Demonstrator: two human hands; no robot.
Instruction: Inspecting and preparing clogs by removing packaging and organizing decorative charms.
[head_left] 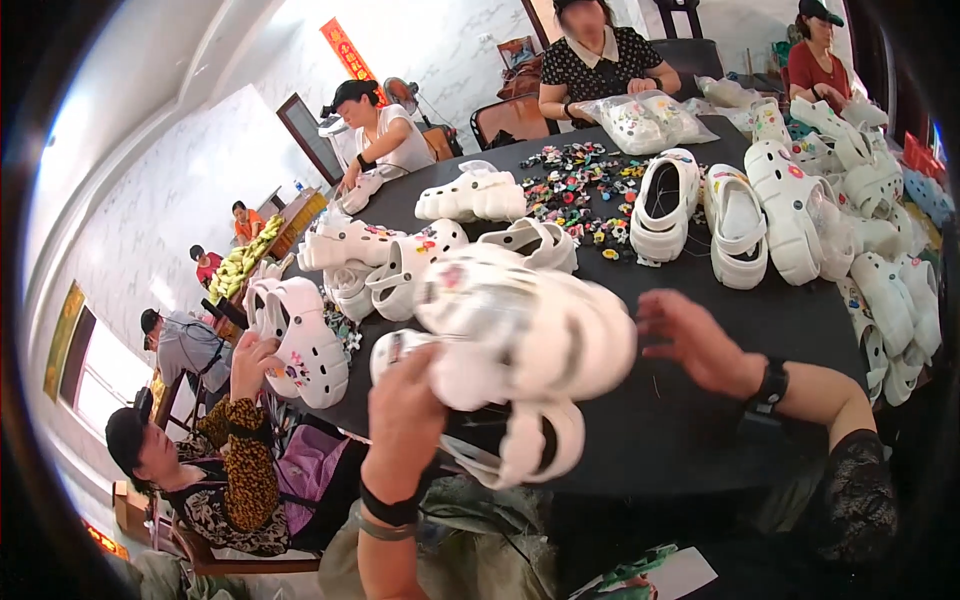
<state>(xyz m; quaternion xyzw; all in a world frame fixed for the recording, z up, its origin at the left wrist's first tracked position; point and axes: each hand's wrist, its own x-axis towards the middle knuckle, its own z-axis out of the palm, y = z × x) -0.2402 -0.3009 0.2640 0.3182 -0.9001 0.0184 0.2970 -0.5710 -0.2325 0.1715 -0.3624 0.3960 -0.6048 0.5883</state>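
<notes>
My left hand (402, 405) is closed on white foam clogs (580, 325) that look like a pair pressed together; motion blurs them. Colourful charms and what looks like clear plastic show on the nearer part. To their right, my right hand (690, 340) is held apart from them over the black table, fingers spread and holding nothing. Just below the held clogs, another white clog (520, 445) lies near the table's front edge. Part of a further clog (395, 350) shows behind my left hand.
Several white clogs (400, 265) stand at the left of the black table (700, 420), more are piled at the right (890, 300). Small colourful charms (585, 185) lie scattered in the middle. A co-worker (210, 470) close on my left holds a clog; others sit across the table.
</notes>
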